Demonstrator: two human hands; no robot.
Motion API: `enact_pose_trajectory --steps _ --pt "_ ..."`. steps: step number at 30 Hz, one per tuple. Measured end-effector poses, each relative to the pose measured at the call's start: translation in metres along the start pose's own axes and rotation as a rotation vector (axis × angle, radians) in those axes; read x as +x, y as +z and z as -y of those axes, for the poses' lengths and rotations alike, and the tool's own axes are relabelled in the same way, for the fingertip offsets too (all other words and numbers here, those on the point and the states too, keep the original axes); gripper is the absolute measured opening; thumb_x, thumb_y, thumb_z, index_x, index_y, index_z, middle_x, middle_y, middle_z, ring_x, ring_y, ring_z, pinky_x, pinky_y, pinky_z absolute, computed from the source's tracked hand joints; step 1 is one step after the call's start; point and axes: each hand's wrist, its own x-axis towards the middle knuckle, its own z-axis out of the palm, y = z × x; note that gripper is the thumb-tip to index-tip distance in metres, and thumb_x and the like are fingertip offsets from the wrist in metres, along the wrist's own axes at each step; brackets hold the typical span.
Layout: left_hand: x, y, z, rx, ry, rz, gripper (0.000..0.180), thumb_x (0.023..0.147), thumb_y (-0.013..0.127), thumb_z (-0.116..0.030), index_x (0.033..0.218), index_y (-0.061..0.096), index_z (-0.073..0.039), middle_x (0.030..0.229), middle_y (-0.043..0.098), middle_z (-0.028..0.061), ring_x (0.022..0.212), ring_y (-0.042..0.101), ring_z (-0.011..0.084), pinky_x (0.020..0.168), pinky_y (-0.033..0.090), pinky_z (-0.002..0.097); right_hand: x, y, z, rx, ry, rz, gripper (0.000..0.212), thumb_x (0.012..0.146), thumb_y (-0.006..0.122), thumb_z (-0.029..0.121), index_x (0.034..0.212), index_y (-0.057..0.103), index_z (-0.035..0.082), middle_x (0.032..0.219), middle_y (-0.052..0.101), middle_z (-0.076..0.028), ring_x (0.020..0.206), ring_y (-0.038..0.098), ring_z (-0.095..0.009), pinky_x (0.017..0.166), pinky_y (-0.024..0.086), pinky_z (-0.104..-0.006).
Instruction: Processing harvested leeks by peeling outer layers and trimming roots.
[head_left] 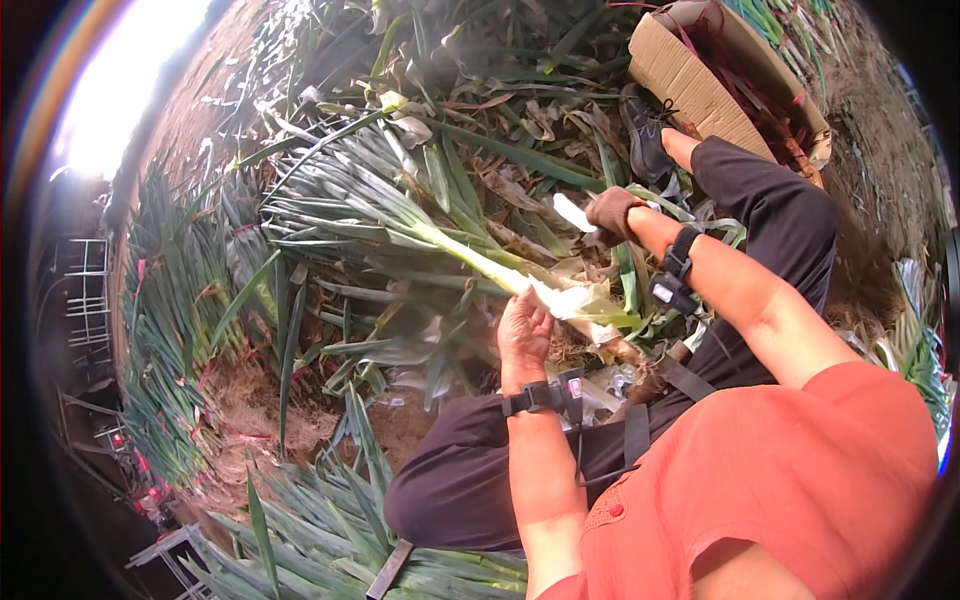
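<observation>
My bare left hand (525,335) is closed around the pale stalk of a leek (462,254). Its long green leaves fan out to the upper left, and its white end points toward my lap, with loose pale layers around it. In a brown glove, my right hand (612,212) is closed a little beyond the leek, apart from the stalk. A white strip (573,213) sticks out from its fingers; it looks like a peeled leek layer. The glove hides whatever else it holds. Stripped leek leaves (515,190) litter the ground under and around both hands.
A cardboard box (690,85) with reddish strips inside stands beyond my right foot. Bundled leeks (165,320) with brown roots lie along the left, and more leeks (330,530) lie by my left knee. A leafy heap (330,50) spreads at the back.
</observation>
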Motion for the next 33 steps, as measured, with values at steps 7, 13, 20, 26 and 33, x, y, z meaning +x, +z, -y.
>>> enact_pose_trajectory --steps 7,13,20,26,33 --pt "0.002 -0.002 0.001 -0.002 0.030 0.046 0.026 0.082 0.062 -0.015 0.103 0.054 -0.002 0.097 0.059 0.0070 0.092 0.058 0.0210 0.076 0.052 0.0330 -0.030 -0.027 0.055 1.107 0.040 -0.183 0.045 0.073 0.061 0.039 0.100 0.063 0.003 0.101 0.061 -0.017 0.096 0.058 -0.028 0.083 0.044 -0.0343" --pt "0.001 -0.002 0.002 -0.001 0.026 0.037 0.025 0.086 0.056 -0.020 0.105 0.054 -0.003 0.100 0.059 0.0093 0.093 0.059 0.0230 0.077 0.052 0.0338 -0.018 -0.033 0.091 1.235 0.010 -0.135 0.035 0.068 0.068 0.029 0.093 0.066 0.005 0.085 0.065 -0.013 0.080 0.061 -0.021 0.074 0.047 -0.0315" --pt "0.005 0.001 0.003 0.016 0.008 0.017 0.025 0.086 0.056 -0.018 0.104 0.053 0.000 0.097 0.060 0.0097 0.088 0.060 0.0240 0.076 0.052 0.0361 -0.025 -0.042 0.092 1.107 0.060 -0.183 0.023 0.068 0.062 0.023 0.082 0.067 0.005 0.077 0.065 -0.012 0.067 0.060 -0.022 0.066 0.048 -0.0322" --pt "0.014 -0.001 -0.005 -0.054 0.059 0.001 0.021 0.088 0.053 -0.017 0.100 0.051 0.001 0.093 0.058 0.0081 0.086 0.059 0.0232 0.076 0.052 0.0365 -0.070 -0.026 0.080 2.031 -0.081 -0.288 0.018 0.077 0.062 0.015 0.087 0.055 0.002 0.078 0.058 -0.001 0.068 0.055 -0.009 0.064 0.046 -0.0242" --pt "0.008 0.019 -0.004 -0.032 0.102 0.043 0.026 0.087 0.056 -0.017 0.103 0.050 0.002 0.094 0.058 0.0100 0.084 0.061 0.0244 0.075 0.053 0.0352 -0.080 -0.035 0.097 1.323 -0.278 -0.790 0.052 0.076 0.066 0.030 0.114 0.049 -0.001 0.115 0.051 -0.015 0.107 0.050 -0.023 0.090 0.041 -0.0331"
